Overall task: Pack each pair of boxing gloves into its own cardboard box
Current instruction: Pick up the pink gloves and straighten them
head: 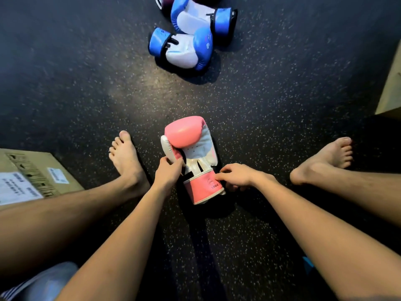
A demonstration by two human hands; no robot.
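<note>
A pink and white boxing glove [191, 146] lies palm up on the dark speckled floor between my bare feet, its pink cuff marked 10oz nearest me. My left hand [168, 172] grips the glove's left edge at the thumb side. My right hand [236, 175] pinches the cuff's right edge with curled fingers. Two blue and white gloves [184, 49] [195, 17] lie together farther away at the top. A cardboard box [30, 177] with white labels sits at the left beside my left leg. Part of another cardboard box [390, 88] shows at the right edge.
My bare left foot [125, 157] and right foot [323, 159] flank the pink glove. A dark red and white object [165, 1] peeks in at the top edge behind the blue gloves. The black rubber floor [86, 83] spreads between the glove groups.
</note>
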